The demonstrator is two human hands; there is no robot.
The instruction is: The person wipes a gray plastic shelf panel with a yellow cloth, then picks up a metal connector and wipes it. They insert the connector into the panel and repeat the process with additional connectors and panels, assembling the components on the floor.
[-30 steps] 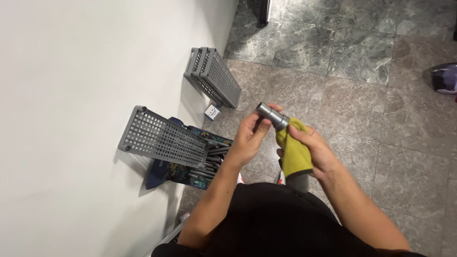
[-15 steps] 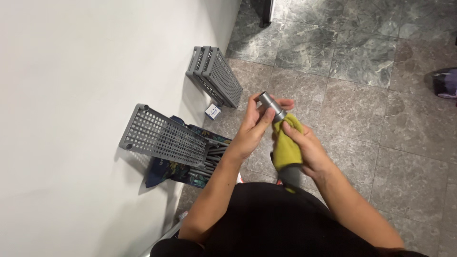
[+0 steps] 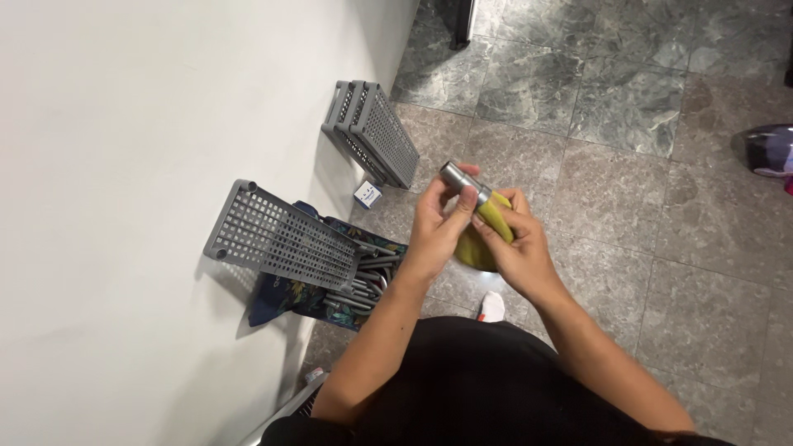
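Head view, looking down. Under the hands, a floor [image 3: 628, 206] of big stone tiles, brown-grey near the hands and green-grey farther off. To the left of the hands, a plain white wall [image 3: 124, 124] reaching down to the floor.

Left hand [image 3: 442, 221] closed around a short grey metal tube [image 3: 459, 180], thumb pressed on its side. Tube tilted, its open end poking up past the fingers. Right hand [image 3: 516, 248] just beside the left, touching it, closed on a yellow-green cloth [image 3: 483, 231]. Cloth wrapped round the lower end of the tube and bunched under both hands. Both hands together in the middle, up above the floor.

Left of the hands and lower down, a grey plastic basket [image 3: 281, 235] full of little square holes, leaning on the wall. Under it, a dark blue bag [image 3: 277, 297] with a leafy print, lying open on the floor. Inside the bag, a bunch of grey metal tubes [image 3: 363, 281], side by side. Hard to count.

Above the left hand, against the wall, two more grey baskets [image 3: 372, 132] stacked together and tipped on their side. Between those and the bag, a small white box [image 3: 368, 194] on the floor.

Below the hands, a white shoe tip [image 3: 493, 307]. Far off to the right, a bit of purple shoe [image 3: 764, 149] at the edge.
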